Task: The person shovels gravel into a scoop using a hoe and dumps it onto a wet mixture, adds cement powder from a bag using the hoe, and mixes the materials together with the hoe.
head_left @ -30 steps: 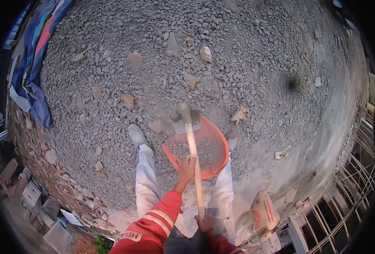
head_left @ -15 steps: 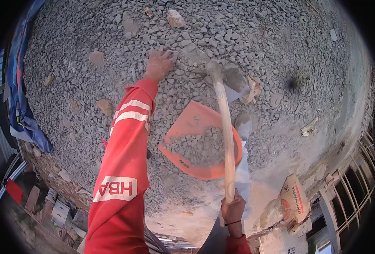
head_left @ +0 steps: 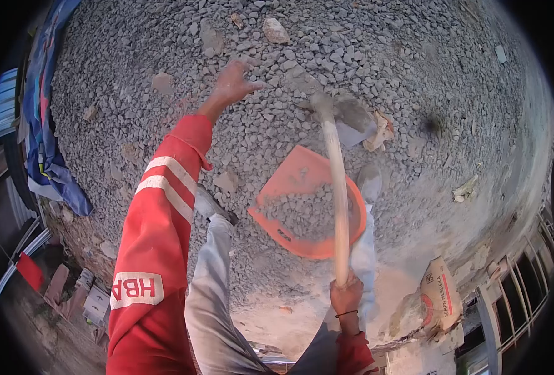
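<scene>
My right hand (head_left: 346, 294) is wrapped round the lower end of the wooden handle of a hoe (head_left: 335, 169). The handle runs up and away from me, and the hoe's head lies on the grey gravel (head_left: 414, 69). My left hand (head_left: 233, 82) hangs over the gravel to the left of the hoe's head, thumb and fingers apart, holding nothing. Between my feet is an orange plastic scoop-shaped pan (head_left: 297, 167), partly filled with gravel. The hoe handle passes across the pan's right side and hides part of it.
Torn paper (head_left: 379, 132) lies beside the hoe's head. A blue tarp (head_left: 52, 162) edges the gravel on the left. At lower right is a cement bag (head_left: 441, 297). Larger stones (head_left: 276, 30) sit among the gravel. My left shoe (head_left: 214, 205) is left of the pan.
My left hand has lifted off the gravel and moved slightly left, its fingers now apart. My left leg has come into view. The right hand still grips the hoe.
</scene>
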A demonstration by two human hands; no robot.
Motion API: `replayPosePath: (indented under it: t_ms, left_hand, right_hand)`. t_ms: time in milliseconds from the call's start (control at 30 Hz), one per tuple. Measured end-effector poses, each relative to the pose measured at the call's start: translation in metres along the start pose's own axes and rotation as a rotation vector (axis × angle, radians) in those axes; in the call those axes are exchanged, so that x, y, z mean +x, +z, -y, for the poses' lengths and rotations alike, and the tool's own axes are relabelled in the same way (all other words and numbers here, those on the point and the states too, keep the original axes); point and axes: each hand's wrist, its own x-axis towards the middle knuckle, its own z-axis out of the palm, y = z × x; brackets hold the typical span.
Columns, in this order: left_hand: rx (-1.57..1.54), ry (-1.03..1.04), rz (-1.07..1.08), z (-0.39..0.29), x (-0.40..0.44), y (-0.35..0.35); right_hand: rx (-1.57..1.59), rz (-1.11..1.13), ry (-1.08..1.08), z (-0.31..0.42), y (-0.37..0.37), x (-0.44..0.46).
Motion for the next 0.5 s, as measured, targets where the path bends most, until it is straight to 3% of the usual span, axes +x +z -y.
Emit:
replayPosePath:
  t_ms: [67, 100, 200, 300, 400, 500]
  left_hand:
    - [0.204, -0.011, 0.286, 0.068, -0.082, 0.068]
    - [0.307, -0.156, 0.437, 0.073, -0.128, 0.087]
    - [0.628, -0.125, 0.560, 0.086, -0.238, 0.124]
    - [0.594, 0.042, 0.260, 0.159, -0.286, 0.186]
    - [0.469, -0.069, 0.328, 0.152, -0.292, 0.150]
    - [0.291, -0.262, 0.194, 0.194, -0.339, 0.110]
  right_hand:
    - [-0.013, -0.009, 0.009, 0.008, -0.002, 0.001]
    - [-0.023, -0.010, 0.015, 0.012, -0.003, 0.002]
    - [0.130, 0.037, 0.124, 0.023, -0.002, 0.002]
    - [-0.007, -0.061, -0.070, 0.030, 0.007, -0.001]
    - [0.108, 0.022, 0.035, 0.011, 0.016, -0.002]
    - [0.065, 0.005, 0.099, 0.021, 0.018, -0.007]
